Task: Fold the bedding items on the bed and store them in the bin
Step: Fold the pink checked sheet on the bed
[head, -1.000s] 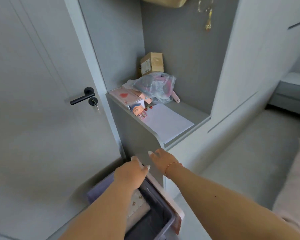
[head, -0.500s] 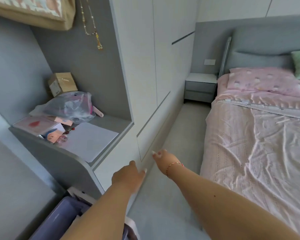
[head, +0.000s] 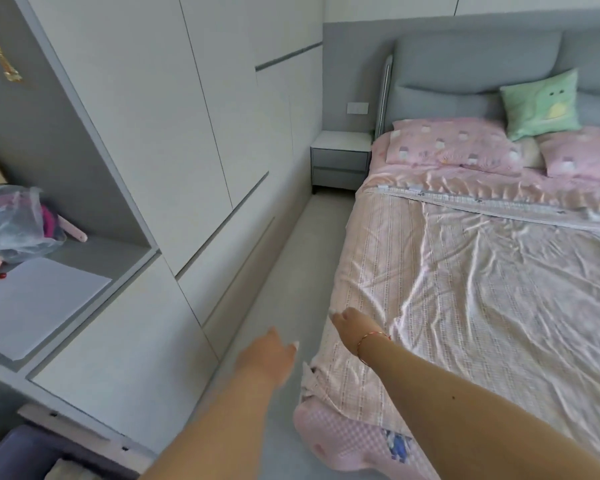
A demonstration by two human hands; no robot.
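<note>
The pink striped coverlet lies spread and rumpled across the bed, its near corner drooping off the mattress edge toward the floor. Beyond it a strip of pink sheet runs below the pillows and a green cushion at the headboard. The bin, dark with a pale rim, sits at the lower left against the wardrobe, something pale already inside. The right hand reaches over the coverlet's near edge, fingers seemingly loose and holding nothing, though they point away from the camera and I can't be sure they touch the cloth. The left hand hangs over the floor beside the bed, its fingers hidden behind the knuckles, so I cannot tell how they lie. The risk from here looks like a one-cornered grab: the slippery fabric would drag in a bunch, the hanging corner would sweep the floor, and the fold would come out lopsided and too bulky for the bin.
</note>
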